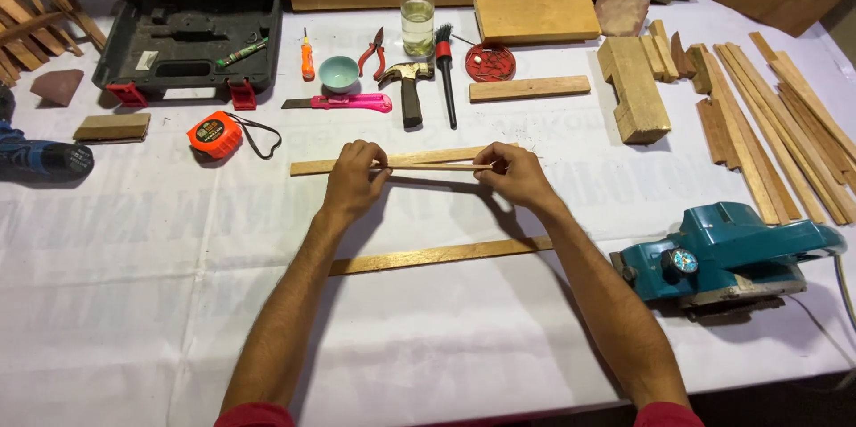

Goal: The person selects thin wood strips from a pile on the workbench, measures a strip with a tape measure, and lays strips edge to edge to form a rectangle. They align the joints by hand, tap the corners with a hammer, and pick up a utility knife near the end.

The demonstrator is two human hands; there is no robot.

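Note:
Both hands hold a thin wooden stick [432, 167] level above the white table cover. My left hand [355, 179] pinches its left end and my right hand [513, 174] pinches its right end. Just behind the stick a flat wooden slat [312, 166] lies on the cover, partly hidden by my fingers. A second long wooden slat [437, 255] lies nearer to me, between my forearms.
A teal electric planer [727, 253] sits at right. Wood strips [776, 137] and blocks [635, 88] lie at far right. Behind are a hammer [408, 88], brush [444, 70], pliers [373, 53], pink utility knife [343, 102], small bowl [339, 73], bottle [416, 4], orange tape measure [214, 135], black tool case [187, 44], blue drill [40, 160].

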